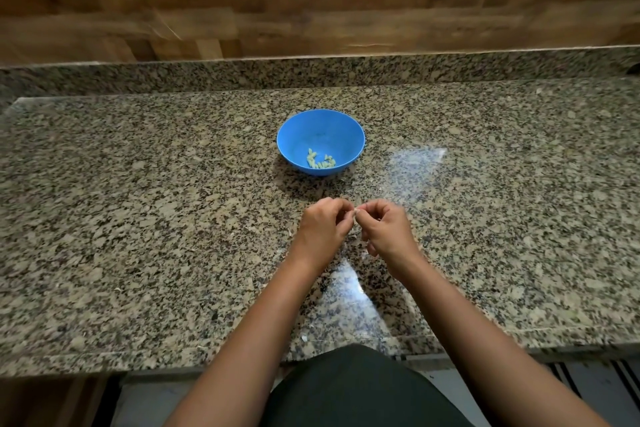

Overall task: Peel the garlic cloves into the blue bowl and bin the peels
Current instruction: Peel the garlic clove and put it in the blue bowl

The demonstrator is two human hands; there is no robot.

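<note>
the dark cloth [353, 388] of the person's front fills the bottom of the view, hard against the counter's [138, 218] near edge, and both forearms reach out from it over the stone.

the left hand [322, 229] and right hand [386, 232] meet fingertip to fingertip above the middle of the counter, a little nearer its front edge than its back. both have their fingers curled in, and they pinch 1 small pale clove [354, 215] between them. it is mostly hidden, so i cannot tell how much skin is left on it.

the blue bowl [322, 130] stands straight beyond the hands, towards the back edge and clear of them, with a small heap of peeled cloves [320, 161] at its bottom.

risks as i judge them:
- the clove is small and likely slippery once bare. a hard pinch could shoot it onto the counter or over the front edge.
- the peeling is done short of the bowl, not over it, so a dropped clove lands on stone.
- peel is light. pale peel scraps [304, 337] already lie near the front edge and blend into the speckled stone, so some could be missed.
- no bin is in view, so the peel will need gathering and carrying, and bits may fall on the way.
</note>
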